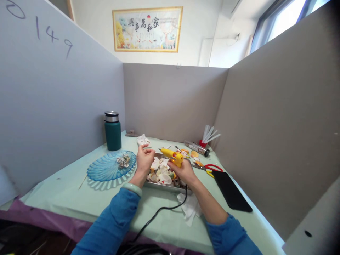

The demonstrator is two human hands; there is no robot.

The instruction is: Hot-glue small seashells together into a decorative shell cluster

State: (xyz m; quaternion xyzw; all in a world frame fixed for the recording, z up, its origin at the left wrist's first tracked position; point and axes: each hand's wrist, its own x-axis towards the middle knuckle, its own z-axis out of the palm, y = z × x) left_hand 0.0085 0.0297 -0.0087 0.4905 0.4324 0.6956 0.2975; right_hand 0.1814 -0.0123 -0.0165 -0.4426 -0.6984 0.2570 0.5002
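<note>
My right hand (183,171) is wrapped round the handle of a yellow hot glue gun (172,156), its nozzle pointing left. A black cord (162,209) runs from the gun down to the table's front edge. Just left of the nozzle, my left hand (145,161) is raised with its fingers pinched together; whatever lies between them is too small or hidden to make out. Under both hands stands a shallow metal tray (167,186) of mixed seashells (163,175). To the left, a blue scalloped glass plate (102,170) bears a small cluster of shells (123,162).
A green bottle (113,132) stands behind the plate. At right lie red-and-yellow-handled scissors (212,169), a black phone (231,191) and a clear tube (198,148), near glue sticks (209,134) in a red holder. Crumpled tissue (190,207) lies before the tray. Grey partitions (175,102) enclose the table.
</note>
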